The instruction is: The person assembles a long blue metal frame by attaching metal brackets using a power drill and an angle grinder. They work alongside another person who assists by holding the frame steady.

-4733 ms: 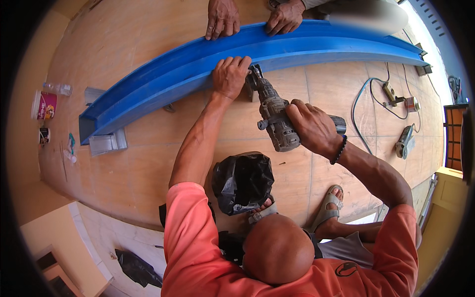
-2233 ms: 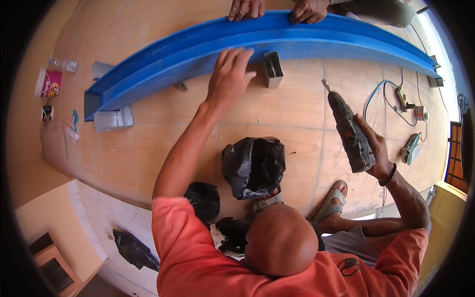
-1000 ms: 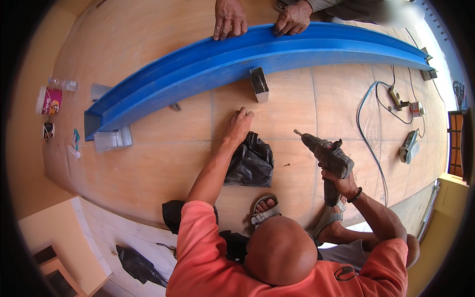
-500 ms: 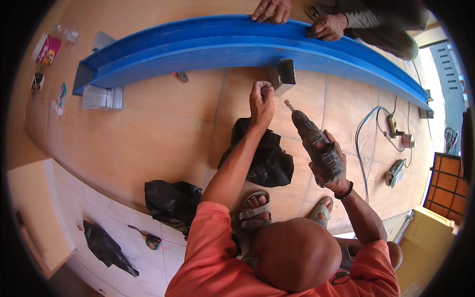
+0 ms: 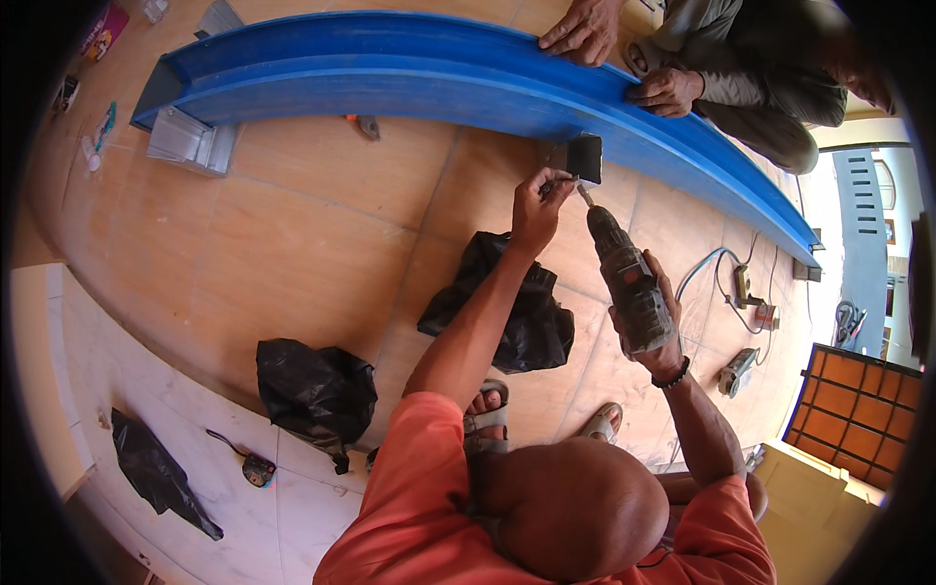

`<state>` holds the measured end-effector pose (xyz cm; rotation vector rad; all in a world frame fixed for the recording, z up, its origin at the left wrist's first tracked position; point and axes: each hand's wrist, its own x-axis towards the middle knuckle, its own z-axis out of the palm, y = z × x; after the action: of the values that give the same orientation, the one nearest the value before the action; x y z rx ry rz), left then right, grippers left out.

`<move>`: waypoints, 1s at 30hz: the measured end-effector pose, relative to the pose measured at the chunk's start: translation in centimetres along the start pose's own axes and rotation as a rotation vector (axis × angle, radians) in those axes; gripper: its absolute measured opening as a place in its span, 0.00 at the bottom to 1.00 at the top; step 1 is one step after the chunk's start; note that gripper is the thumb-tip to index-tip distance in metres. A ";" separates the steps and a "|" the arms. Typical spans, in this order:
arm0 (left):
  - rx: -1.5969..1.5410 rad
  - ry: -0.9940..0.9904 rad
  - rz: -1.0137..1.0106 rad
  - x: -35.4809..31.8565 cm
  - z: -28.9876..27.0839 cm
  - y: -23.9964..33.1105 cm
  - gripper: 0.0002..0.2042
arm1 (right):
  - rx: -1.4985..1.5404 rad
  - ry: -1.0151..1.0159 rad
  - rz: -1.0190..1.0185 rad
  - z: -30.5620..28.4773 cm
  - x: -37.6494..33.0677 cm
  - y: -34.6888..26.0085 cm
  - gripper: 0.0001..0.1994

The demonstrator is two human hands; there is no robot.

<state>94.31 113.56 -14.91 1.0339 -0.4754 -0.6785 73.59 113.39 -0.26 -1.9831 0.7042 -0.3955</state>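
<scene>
"Moved the drill (image 5: 629, 283) up closer to the left hand (image 5: 538, 214)?"
"Yes. Gripping it in the right hand (image 5: 666, 357). Pinching a tiny thing (image 5: 572, 177), too small to name, in the left, beside the metal tube (image 5: 560, 156) by the blue beam (image 5: 419, 86)."

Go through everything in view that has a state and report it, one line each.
Drill: held, bit exposed; can't tell if running
Right hand: closed around the drill
Left hand: fingers pinched near the bit's tip
Blue beam: lying lengthwise, raised off the floor
Co-worker's hands: on the beam's far edge
Nearer black bag: crumpled
Left black bag: bunched up
Tape measure: lying down, unheld
</scene>
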 end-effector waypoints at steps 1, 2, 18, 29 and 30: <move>0.033 0.003 0.021 0.1 -0.1 -0.1 0.06 | -0.053 0.013 -0.023 -0.1 0.0 0.1 0.43; 0.066 0.001 0.040 0.2 -0.1 -0.1 0.06 | -0.129 0.033 -0.073 -0.2 0.0 0.3 0.42; 1.419 -0.191 -0.128 -3.0 -4.6 -0.1 0.17 | -0.725 0.012 -0.025 -1.2 -3.6 13.2 0.46; 0.689 0.023 0.263 -0.4 0.9 -3.3 0.41 | -0.716 -0.033 -0.057 0.9 -4.2 15.2 0.46; 0.668 0.067 0.275 0.0 1.5 -4.0 0.40 | -0.725 -0.056 -0.057 1.0 -4.2 15.5 0.45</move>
<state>92.22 111.24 -17.82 1.5730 -0.7966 -0.2304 66.00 110.94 -14.24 -2.6850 0.8306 -0.1142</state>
